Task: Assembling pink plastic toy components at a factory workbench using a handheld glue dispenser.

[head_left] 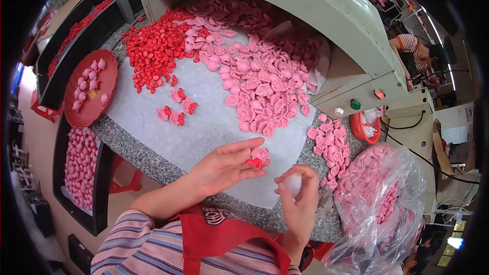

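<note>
My left hand (229,165) is closed, pinching a small pink shell-like plastic part with a red part (259,158) joined to it. Just to the right, my right hand (299,198) curls round a rounded, whitish translucent object (293,183) whose kind I cannot make out. Several similar pink-and-red pieces (177,107) lie on the white sheet (198,127) beyond my left hand. Farther back sit a heap of loose pink shell parts (270,81) and, left of it, a pile of small red parts (158,40).
A grey-green machine housing (351,79) with buttons arches over the heaps. At left are a red plate (71,104) of pink pieces and a black tray (99,193) of pink ones. A clear bag (377,239) of pink parts and a red basket (358,126) are at right.
</note>
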Action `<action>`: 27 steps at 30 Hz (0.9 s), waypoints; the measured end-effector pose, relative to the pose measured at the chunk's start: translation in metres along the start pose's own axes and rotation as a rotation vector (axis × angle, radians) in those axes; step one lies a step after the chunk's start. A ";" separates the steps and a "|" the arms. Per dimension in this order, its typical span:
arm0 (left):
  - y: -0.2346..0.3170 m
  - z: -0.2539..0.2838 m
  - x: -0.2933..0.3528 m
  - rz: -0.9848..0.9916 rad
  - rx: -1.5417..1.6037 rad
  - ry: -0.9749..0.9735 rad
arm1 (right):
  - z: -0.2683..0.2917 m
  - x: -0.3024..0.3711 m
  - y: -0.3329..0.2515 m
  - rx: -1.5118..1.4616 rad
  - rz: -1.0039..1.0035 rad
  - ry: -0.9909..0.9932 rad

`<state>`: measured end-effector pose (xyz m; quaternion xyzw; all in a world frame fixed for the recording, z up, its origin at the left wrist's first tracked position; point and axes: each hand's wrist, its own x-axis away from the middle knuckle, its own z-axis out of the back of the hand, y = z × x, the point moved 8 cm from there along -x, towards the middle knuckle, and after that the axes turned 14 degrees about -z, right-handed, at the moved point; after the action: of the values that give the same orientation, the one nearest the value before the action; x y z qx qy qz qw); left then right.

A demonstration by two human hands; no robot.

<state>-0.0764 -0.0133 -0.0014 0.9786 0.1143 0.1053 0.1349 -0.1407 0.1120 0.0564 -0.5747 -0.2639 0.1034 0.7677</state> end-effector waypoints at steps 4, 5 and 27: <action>-0.002 -0.009 0.002 0.082 0.030 0.014 | 0.010 0.019 -0.011 -0.123 0.077 0.103; -0.002 -0.008 0.002 0.082 0.028 0.014 | 0.011 0.022 -0.009 -0.124 0.077 0.103; 0.000 -0.009 0.009 0.047 -0.089 0.022 | -0.019 0.052 -0.065 0.357 0.737 0.203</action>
<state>-0.0696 -0.0087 0.0089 0.9728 0.0881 0.1242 0.1747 -0.0965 0.0991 0.1285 -0.4961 0.0584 0.3579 0.7889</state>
